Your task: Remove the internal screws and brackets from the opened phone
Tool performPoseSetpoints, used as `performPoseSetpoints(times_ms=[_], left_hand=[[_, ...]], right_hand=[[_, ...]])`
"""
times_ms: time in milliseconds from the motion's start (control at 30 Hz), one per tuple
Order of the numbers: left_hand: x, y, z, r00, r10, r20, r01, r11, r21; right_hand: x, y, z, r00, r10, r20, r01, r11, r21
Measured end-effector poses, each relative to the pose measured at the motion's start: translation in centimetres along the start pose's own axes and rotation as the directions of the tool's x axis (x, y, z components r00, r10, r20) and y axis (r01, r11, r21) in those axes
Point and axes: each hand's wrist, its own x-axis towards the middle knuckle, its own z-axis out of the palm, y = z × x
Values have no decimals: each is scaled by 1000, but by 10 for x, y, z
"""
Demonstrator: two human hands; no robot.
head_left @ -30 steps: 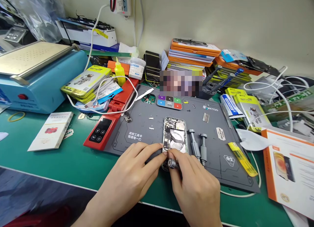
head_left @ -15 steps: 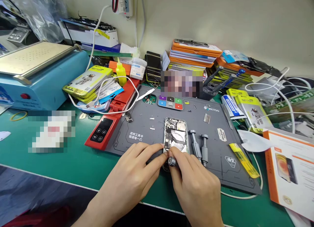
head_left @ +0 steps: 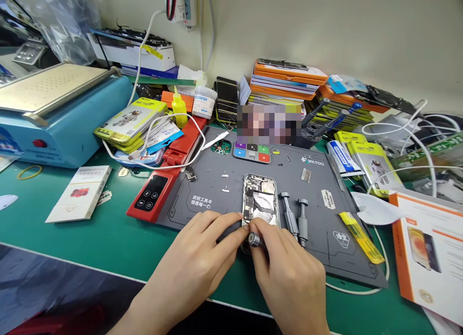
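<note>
At the lower middle of the frame, an opened phone lies face-up on a dark grey repair mat, its boards and a round silvery patch bare to the room. The right hand grips a grey screwdriver between thumb and fingers, its cross-marked cap poking out over the phone's lower end. The left hand has its fingertips down at the phone's lower left edge; whether they pinch anything I can't tell. Just right of the phone, a pair of screwdrivers lies side by side.

Small metal bits dot the mat, and a colour-blocked tray sits at its top edge. The bench beneath is green, and a crowded one. A red device with a black button panel lies along the mat's left side, near a white carton. A blue machine with a perforated metal top fills the left of the frame, and yellow battery boxes are piled beside it. Orange cases are stacked at upper centre, against a plain pale wall. A power socket hangs at the top, and a white-and-orange box leans into the lower right.
</note>
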Motion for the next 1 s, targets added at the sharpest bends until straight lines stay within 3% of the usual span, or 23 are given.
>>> performPoseSetpoints(times_ms=[1000], left_hand=[[0,1,-1,999,-29,15,29,1000,-5]], right_hand=[[1,0,-1,1000,-6,-8,6,1000,19]])
